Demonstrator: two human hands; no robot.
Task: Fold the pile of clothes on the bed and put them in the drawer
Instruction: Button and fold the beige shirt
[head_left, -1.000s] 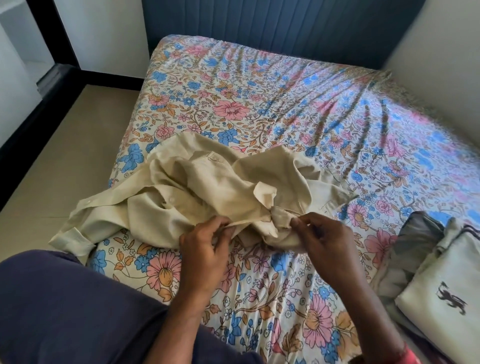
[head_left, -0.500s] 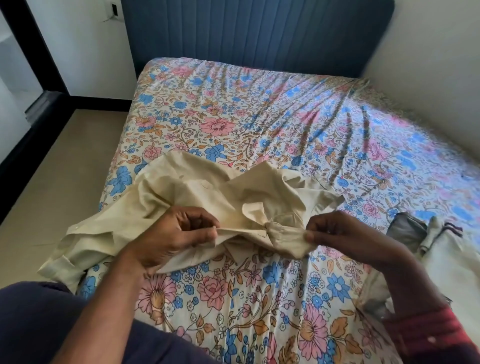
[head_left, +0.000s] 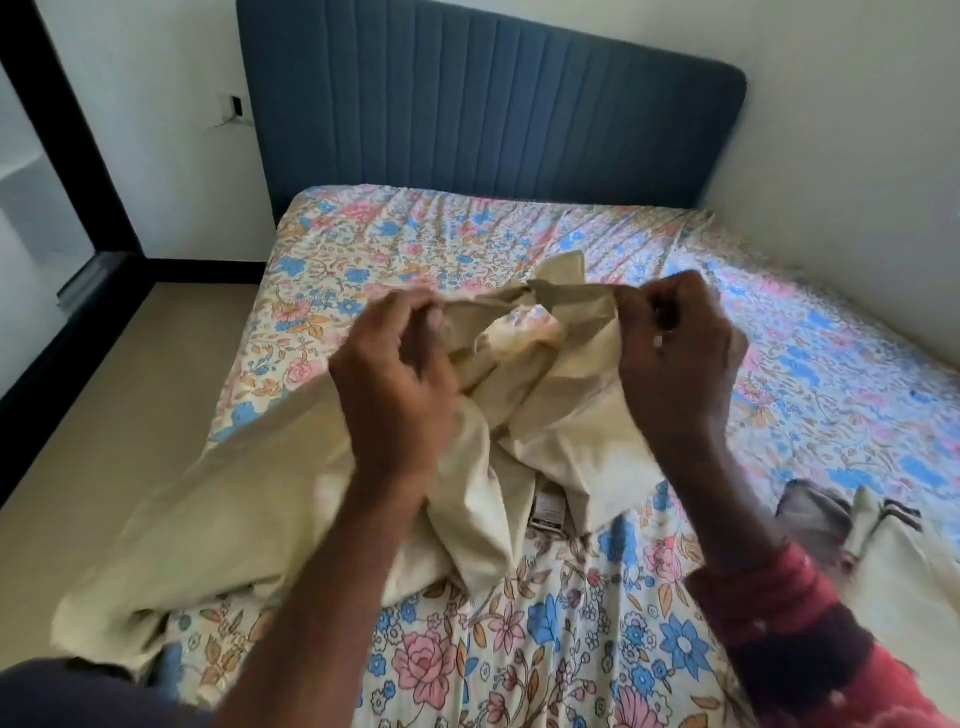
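head view, one frame, some motion blur. at 9 o'clock: tan floor (head_left: 119, 415) and a dark window frame (head_left: 62, 156) along the left edge. bed (head_left: 571, 649) with floral sheet fills the centre, blue padded headboard (head_left: 488, 104) at 12 o'clock against a white wall. task item: beige shirt (head_left: 291, 519), crumpled, upper edge lifted off the sheet between both hands near frame centre, the bulk trailing down toward 8 o'clock where it lies on the bed and reaches its near left edge. a small label (head_left: 545, 512) shows on the fabric just below centre. left hand (head_left: 395, 384), just left of centre: fingers curled, grip closed on the shirt's upper edge, thumb and fingertips pinching cloth. right hand (head_left: 675, 353), just right of centre: fingers curled, grip closed on the same upper edge at the opposite end; cloth stretched loosely between the two grips. which part of the shirt each hand has cannot be told. right forearm wears a red patterned sleeve (head_left: 795, 639) at 5 o'clock. at 4 o'clock, on the bed's right side: more clothes (head_left: 893, 561), a grey piece and a cream piece with a dark-striped trim, touching each other, apart from the shirt.
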